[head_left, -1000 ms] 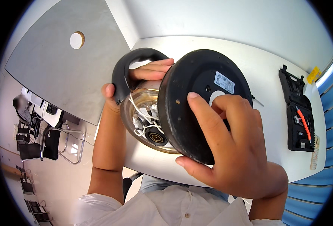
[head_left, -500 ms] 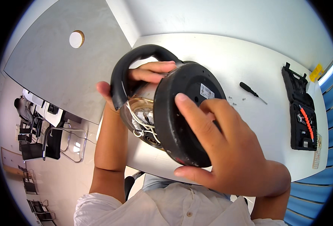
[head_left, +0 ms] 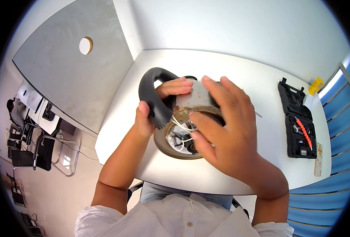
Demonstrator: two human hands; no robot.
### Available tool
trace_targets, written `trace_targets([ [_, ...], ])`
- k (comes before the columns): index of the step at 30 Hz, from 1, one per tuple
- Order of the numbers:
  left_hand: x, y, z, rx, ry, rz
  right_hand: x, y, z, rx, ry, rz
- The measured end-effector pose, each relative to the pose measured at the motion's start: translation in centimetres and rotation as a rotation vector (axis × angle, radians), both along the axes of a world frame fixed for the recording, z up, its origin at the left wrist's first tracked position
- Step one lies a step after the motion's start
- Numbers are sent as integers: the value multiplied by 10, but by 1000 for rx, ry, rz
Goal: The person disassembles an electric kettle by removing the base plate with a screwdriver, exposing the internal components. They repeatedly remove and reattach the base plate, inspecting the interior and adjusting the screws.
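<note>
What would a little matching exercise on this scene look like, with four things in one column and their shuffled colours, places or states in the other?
Column one:
1. Handle
2. Wires
3. Case
4. Rod

Column two:
A. Open, on the right side of the table
B. Orange
C. Black, between the thumb and fingers of the left hand
D. Thin and white

Right pairs: 1-C, 2-D, 3-A, 4-B
</note>
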State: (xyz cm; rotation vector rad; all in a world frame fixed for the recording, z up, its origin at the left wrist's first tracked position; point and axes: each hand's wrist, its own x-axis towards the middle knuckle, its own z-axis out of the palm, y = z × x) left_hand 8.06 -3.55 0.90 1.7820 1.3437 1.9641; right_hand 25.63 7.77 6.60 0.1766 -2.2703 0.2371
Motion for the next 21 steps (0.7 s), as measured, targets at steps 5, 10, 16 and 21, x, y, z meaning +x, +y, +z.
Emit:
trace_targets([
  [5, 17, -3, -20, 37, 126, 127, -4, -18, -22, 176, 134, -49],
  [10, 34, -15, -33, 10, -54, 267, -11, -30, -51, 138, 242, -35],
  [16, 47, -31, -59, 169, -396, 169, -21, -43, -65, 154, 372, 5],
  [21, 44, -33, -68, 235, -411, 128, -26, -46, -73, 132, 375, 64],
])
